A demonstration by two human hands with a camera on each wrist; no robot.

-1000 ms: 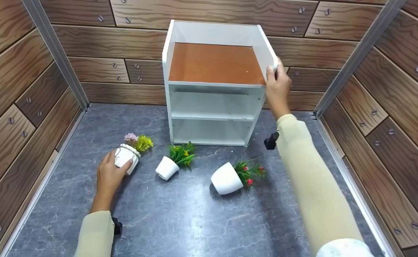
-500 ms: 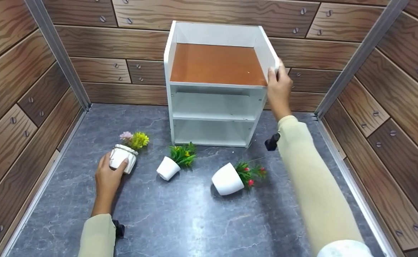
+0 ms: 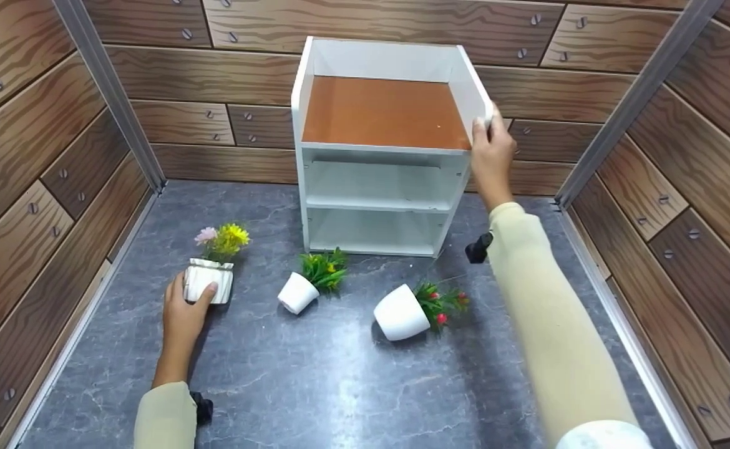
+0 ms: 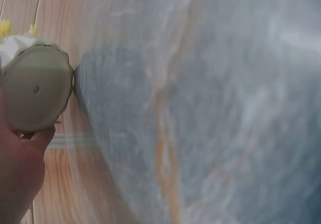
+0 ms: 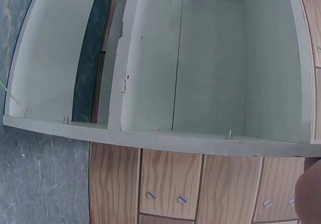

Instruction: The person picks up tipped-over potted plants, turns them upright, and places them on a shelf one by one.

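Observation:
A ribbed white flowerpot (image 3: 210, 280) with pink and yellow flowers (image 3: 223, 239) is gripped by my left hand (image 3: 185, 318), thumb on its front and fingers round its left side. The left wrist view shows the flowerpot's flat round base (image 4: 37, 88) with a small hole, tipped toward the camera. My right hand (image 3: 493, 156) holds the front right edge of a white shelf unit (image 3: 377, 202), thumb inside the side panel and fingers outside. In the right wrist view the unit's compartments (image 5: 210, 68) appear sideways, with a bit of my hand at the right edge.
On the grey marbled floor (image 3: 277, 386) two white potted plants lie on their sides: a small pot (image 3: 297, 293) with yellow flowers before the unit, and a larger pot (image 3: 401, 313) with red flowers. Wood-patterned walls (image 3: 215, 68) enclose the back and sides.
My left hand has turned the flowerpot from leaning right to nearly upright, shifting it slightly left. My right hand keeps its hold on the shelf unit. The whole head view has drifted slightly.

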